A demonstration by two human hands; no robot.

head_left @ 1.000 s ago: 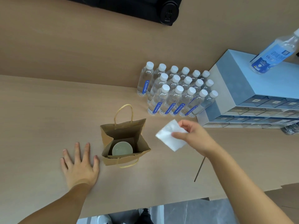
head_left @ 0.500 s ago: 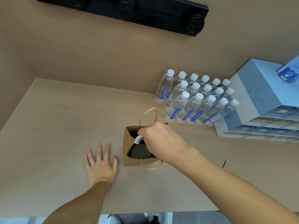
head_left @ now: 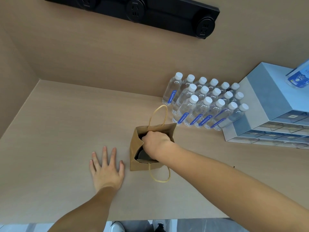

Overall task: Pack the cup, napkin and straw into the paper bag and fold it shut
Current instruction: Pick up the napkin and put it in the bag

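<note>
A brown paper bag (head_left: 135, 149) with twine handles stands open on the wooden table (head_left: 58, 131). Inside it, the dark top of the cup (head_left: 142, 155) shows just under my wrist. My right hand (head_left: 155, 141) reaches down into the bag's mouth, and its fingers are hidden inside. The napkin is out of sight. A tiny dark tip of the straw (head_left: 234, 166) pokes out beside my right forearm. My left hand (head_left: 107, 171) lies flat on the table just left of the bag, fingers spread, holding nothing.
Several water bottles (head_left: 200, 104) stand in rows behind the bag on the right. A blue-grey drawer box (head_left: 264, 104) sits at the far right with a bottle (head_left: 299, 76) lying on top. A black socket strip (head_left: 133, 10) is on the back wall.
My right hand carried the white napkin from the right over to the bag and pushed down into it; the napkin is no longer visible. My left hand stayed flat.
</note>
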